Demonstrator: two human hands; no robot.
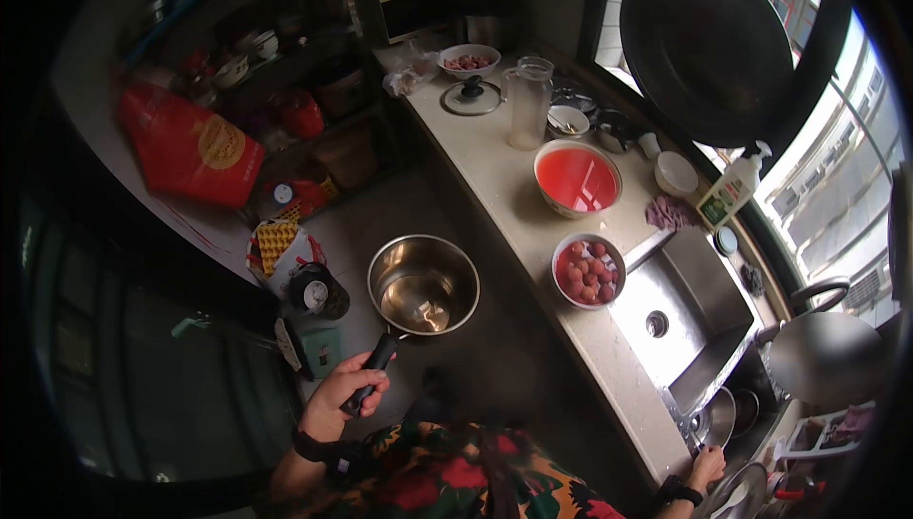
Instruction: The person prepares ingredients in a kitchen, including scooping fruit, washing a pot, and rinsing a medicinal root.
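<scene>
A steel saucepan (423,285) hangs over the floor left of the counter, with my left hand (350,389) wrapped round its black handle. Its inside is shiny and holds no food that I can see. At the lower right, my right hand (707,469) is at the rim of a metal bowl or pan (720,416) in the small sink; its fingers are closed, and the exact grip is hard to make out. Beside the large sink (654,300) stands a bowl of round reddish fruit (588,272).
Behind the fruit is a bowl of red liquid (577,179). A pitcher (530,105), glass lid (472,97), soap bottle (730,186) and small bowls line the counter (475,148). A large black wok (709,44) hangs by the window. Bags and a bin (317,293) stand left.
</scene>
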